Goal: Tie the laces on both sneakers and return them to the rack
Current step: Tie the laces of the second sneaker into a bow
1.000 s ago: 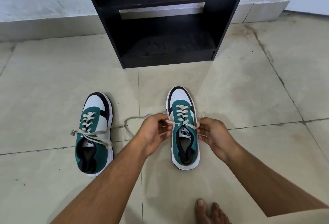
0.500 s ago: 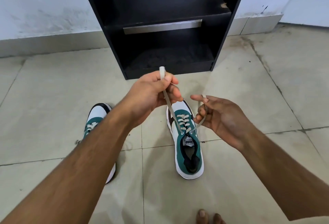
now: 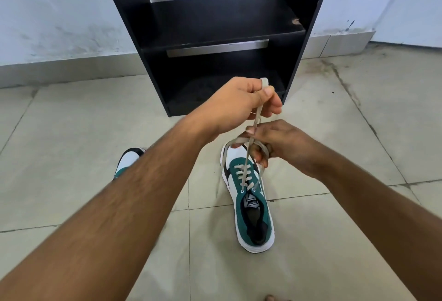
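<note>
- One lace end (image 3: 257, 114) is pinched tight in the left hand (image 3: 241, 102) and pulled up, so it is kept straight.
- The other lace (image 3: 230, 144) is looped around the closed fingers (image 3: 259, 154) of the right hand (image 3: 284, 142), likely so a knot can be made.
- The right sneaker (image 3: 251, 205) is found on the floor (image 3: 334, 241), just below both hands.
- The left sneaker (image 3: 126, 159) is mostly hidden by the left arm.
- The rack (image 3: 215, 25) is seen behind, with no shoes on it yet.
</note>
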